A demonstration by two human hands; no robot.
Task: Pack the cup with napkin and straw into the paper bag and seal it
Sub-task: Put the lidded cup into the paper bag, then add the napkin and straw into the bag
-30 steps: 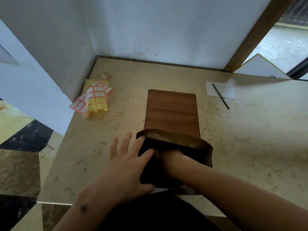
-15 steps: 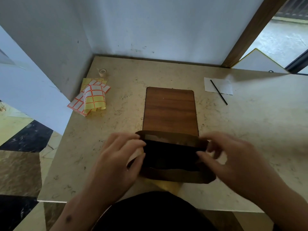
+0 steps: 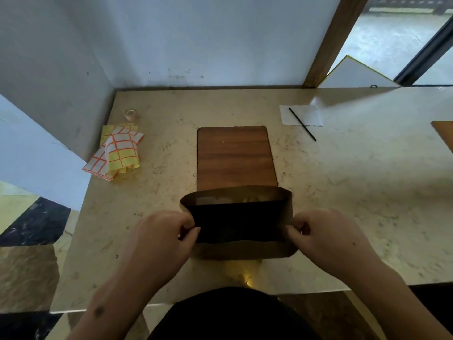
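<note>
Pinching the side edges of the paper bag, the left hand and right hand hold its mouth open at the near table edge. Just beyond the bag lies a wooden board. Far right of the board, a straw crosses a napkin; far left, label sheets and a tape roll.

No readable text, brand, number or sign anywhere. The sticker sheets on the table show only blank white and yellow label cells with orange-red borders. The paper bag, wooden board and white napkin carry no print.
</note>
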